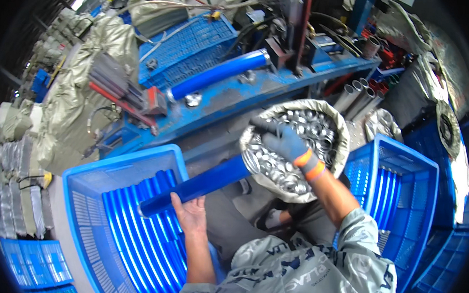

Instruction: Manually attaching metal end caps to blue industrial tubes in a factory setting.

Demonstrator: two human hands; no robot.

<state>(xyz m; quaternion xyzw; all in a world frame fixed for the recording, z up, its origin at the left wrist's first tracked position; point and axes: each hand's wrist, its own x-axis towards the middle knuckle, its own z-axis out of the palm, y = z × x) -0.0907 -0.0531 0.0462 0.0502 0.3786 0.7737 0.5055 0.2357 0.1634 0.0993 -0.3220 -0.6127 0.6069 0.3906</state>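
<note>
Currently the blue tube (215, 183) rests in the bare left hand (191, 213), thumb and fingers curled on it near its 8 o'clock end, its long axis running up toward 2 o'clock. That far end, at the rim of the sack (341, 129), lies at about 8 o'clock from the nearer, gloved right hand (285, 142), whose blurred fingers are over metal rings (315, 131); how far open, or holding what, I cannot tell. The left crate (133, 166) sits under the lower end, with open room toward 12 o'clock before the bench (216, 109).
</note>
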